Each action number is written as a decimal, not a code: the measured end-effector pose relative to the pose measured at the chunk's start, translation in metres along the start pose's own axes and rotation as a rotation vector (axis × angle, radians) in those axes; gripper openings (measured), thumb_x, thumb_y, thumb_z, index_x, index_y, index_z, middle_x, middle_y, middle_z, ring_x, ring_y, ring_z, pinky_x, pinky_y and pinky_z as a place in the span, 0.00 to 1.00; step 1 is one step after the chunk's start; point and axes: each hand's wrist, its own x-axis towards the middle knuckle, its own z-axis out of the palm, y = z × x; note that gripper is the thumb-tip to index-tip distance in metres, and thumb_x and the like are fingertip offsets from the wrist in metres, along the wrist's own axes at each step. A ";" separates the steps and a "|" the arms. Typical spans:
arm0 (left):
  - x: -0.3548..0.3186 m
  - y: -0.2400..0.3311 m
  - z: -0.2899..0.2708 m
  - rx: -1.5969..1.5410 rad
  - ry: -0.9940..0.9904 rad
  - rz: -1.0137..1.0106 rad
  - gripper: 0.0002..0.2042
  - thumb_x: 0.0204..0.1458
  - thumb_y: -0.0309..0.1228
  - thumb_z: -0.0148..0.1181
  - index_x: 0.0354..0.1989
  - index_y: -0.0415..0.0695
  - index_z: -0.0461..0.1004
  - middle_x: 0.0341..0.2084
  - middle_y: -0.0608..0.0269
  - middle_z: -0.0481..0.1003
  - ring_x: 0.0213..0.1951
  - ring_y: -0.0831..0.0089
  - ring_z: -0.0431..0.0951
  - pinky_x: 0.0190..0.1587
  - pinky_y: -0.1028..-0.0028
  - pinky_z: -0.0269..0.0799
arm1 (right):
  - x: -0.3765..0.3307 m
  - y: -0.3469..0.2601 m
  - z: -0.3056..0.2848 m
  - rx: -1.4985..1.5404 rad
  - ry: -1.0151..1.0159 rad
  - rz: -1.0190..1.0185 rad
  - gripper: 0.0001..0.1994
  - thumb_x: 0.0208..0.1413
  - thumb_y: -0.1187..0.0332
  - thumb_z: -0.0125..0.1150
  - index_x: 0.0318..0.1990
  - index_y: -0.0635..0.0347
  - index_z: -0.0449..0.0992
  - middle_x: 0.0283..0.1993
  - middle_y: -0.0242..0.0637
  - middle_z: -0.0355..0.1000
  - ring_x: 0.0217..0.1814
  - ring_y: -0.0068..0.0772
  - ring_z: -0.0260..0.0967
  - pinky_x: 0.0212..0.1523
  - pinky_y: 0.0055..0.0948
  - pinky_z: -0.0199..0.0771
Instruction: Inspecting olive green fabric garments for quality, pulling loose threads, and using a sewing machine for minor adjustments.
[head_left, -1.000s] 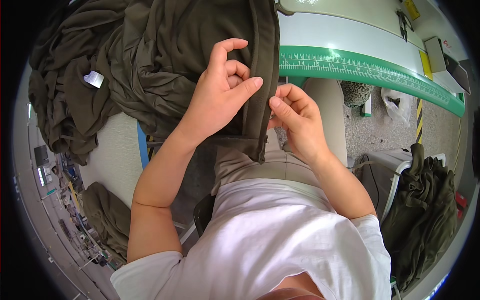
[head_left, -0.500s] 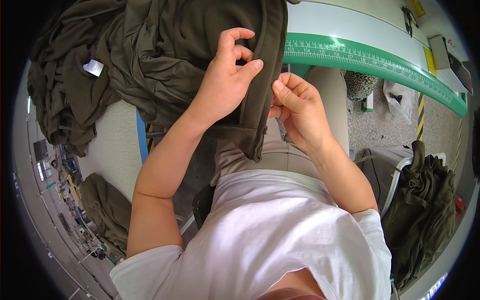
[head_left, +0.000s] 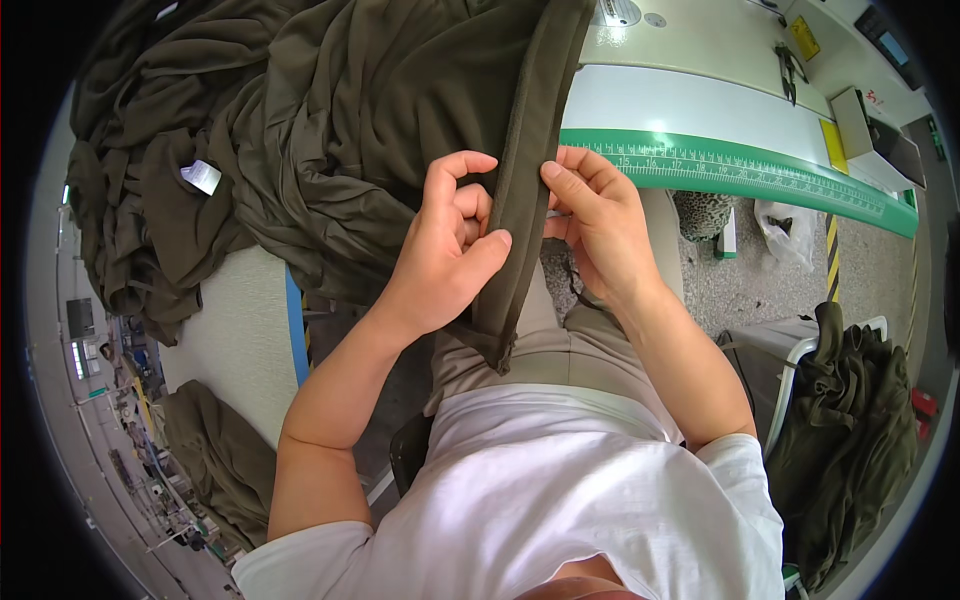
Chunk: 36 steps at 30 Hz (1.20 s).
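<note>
A dark olive fabric garment (head_left: 330, 150) hangs over the table edge in loose folds. Its long stitched band (head_left: 530, 150) runs down toward my lap and ends in a corner. My right hand (head_left: 598, 215) pinches the band's right edge between thumb and fingers. On the other side of the band, my left hand (head_left: 450, 240) rests against the cloth. Its fingers are bent and its thumb stands apart from them, with no cloth visibly gripped. Part of the left fingers is hidden by the hand itself. A small white label (head_left: 202, 177) shows on the heaped cloth at left.
A green ruler strip (head_left: 740, 172) edges the white machine table (head_left: 690, 95). Black snips (head_left: 790, 72) lie at the back. More olive cloth hangs over a white-framed bin (head_left: 790, 370) at right, and another olive piece (head_left: 215, 450) lies lower left. A clear plastic bag (head_left: 788, 232) sits beyond.
The whole view has shifted, so the table and cloth appear lower. My left hand has moved down along the band; my right hand still pinches its edge.
</note>
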 end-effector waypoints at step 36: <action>0.094 0.021 -0.015 -0.175 0.132 0.061 0.25 0.57 0.20 0.57 0.61 0.39 0.56 0.39 0.59 0.74 0.40 0.77 0.75 0.43 0.76 0.74 | 0.014 0.001 0.007 -0.208 -0.137 -0.046 0.07 0.64 0.69 0.62 0.44 0.61 0.74 0.37 0.28 0.75 0.37 0.17 0.73 0.38 0.21 0.76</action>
